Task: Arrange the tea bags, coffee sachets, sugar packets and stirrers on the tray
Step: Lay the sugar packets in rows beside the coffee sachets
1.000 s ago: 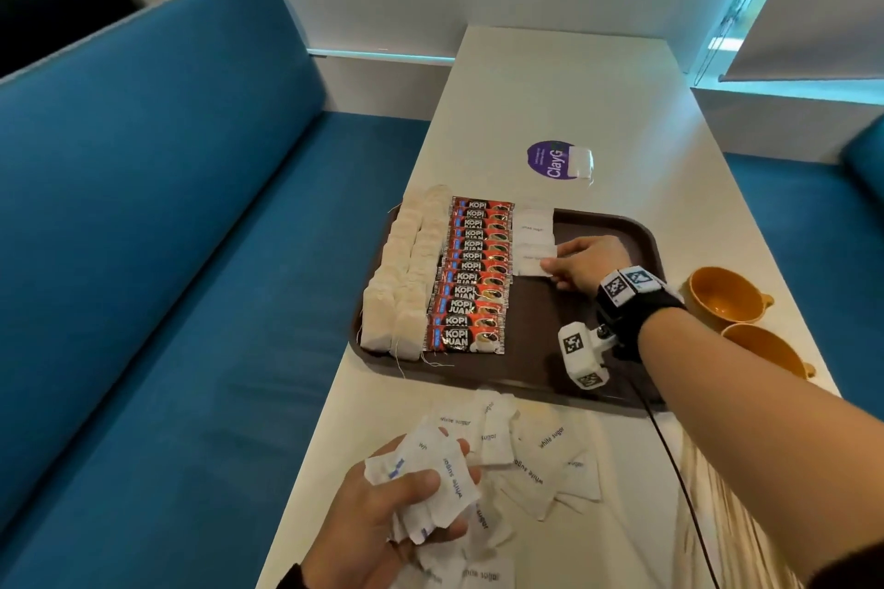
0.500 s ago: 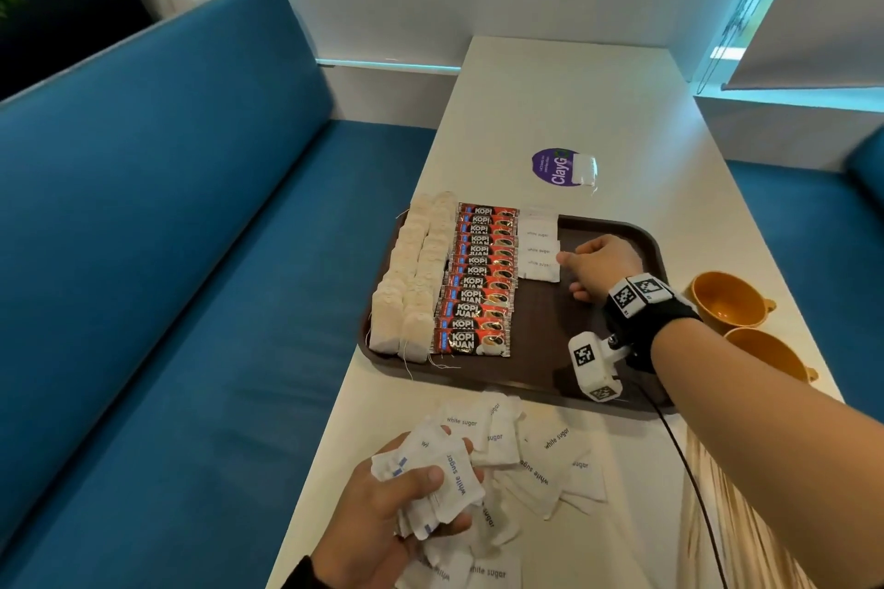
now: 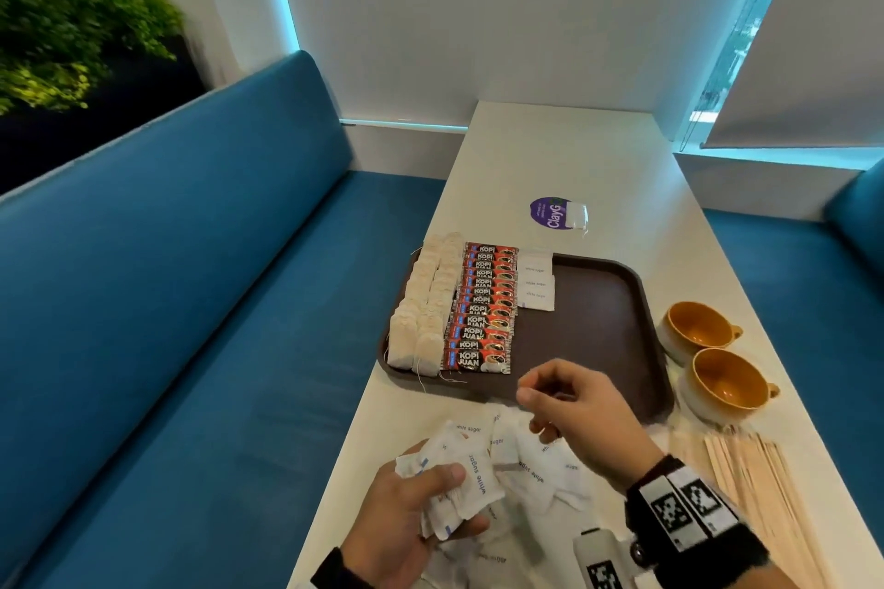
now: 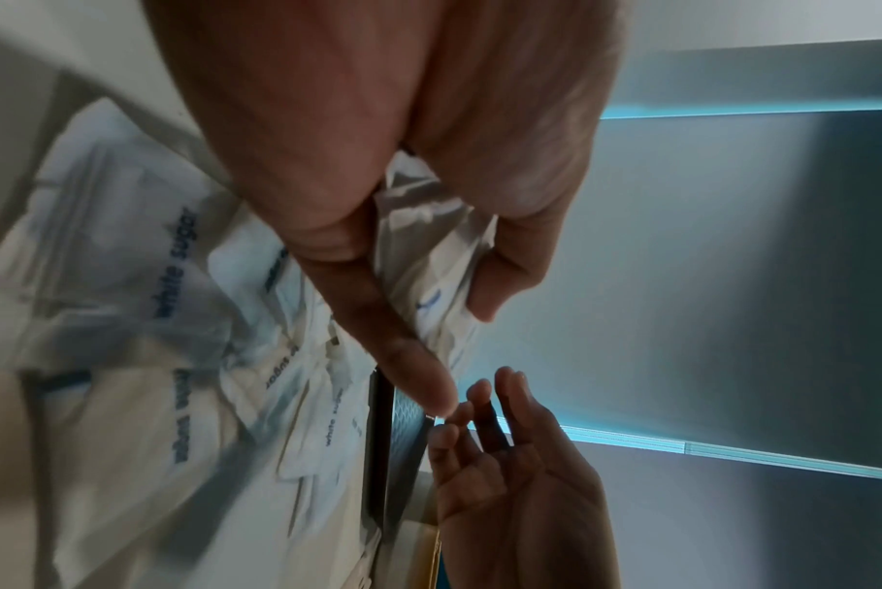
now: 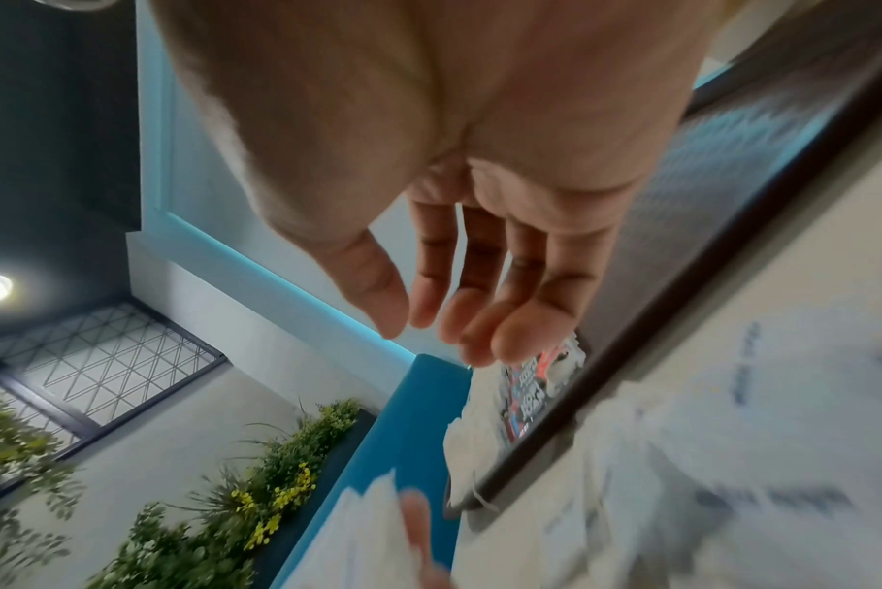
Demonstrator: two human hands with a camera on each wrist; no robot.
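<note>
A brown tray point(image 3: 598, 301) holds two columns of tea bags point(image 3: 421, 301), a column of red coffee sachets point(image 3: 483, 306) and three white sugar packets point(image 3: 536, 282) in a short column. My left hand point(image 3: 416, 512) grips a bunch of sugar packets point(image 3: 459, 478) point(image 4: 428, 255) near the table's front edge. Loose sugar packets point(image 3: 545, 473) lie on the table before the tray. My right hand point(image 3: 555, 402) point(image 5: 443, 319) hovers over that pile with relaxed fingers and holds nothing. Wooden stirrers point(image 3: 765, 493) lie at the front right.
Two orange cups point(image 3: 717, 359) stand right of the tray. A purple sticker point(image 3: 550, 213) with a stray tea bag point(image 3: 576, 215) lies beyond the tray. A blue bench point(image 3: 191, 301) runs along the table's left edge.
My right hand has left the sugar packets on the tray and pulled back toward the loose pile. The left hand still holds its bunch.
</note>
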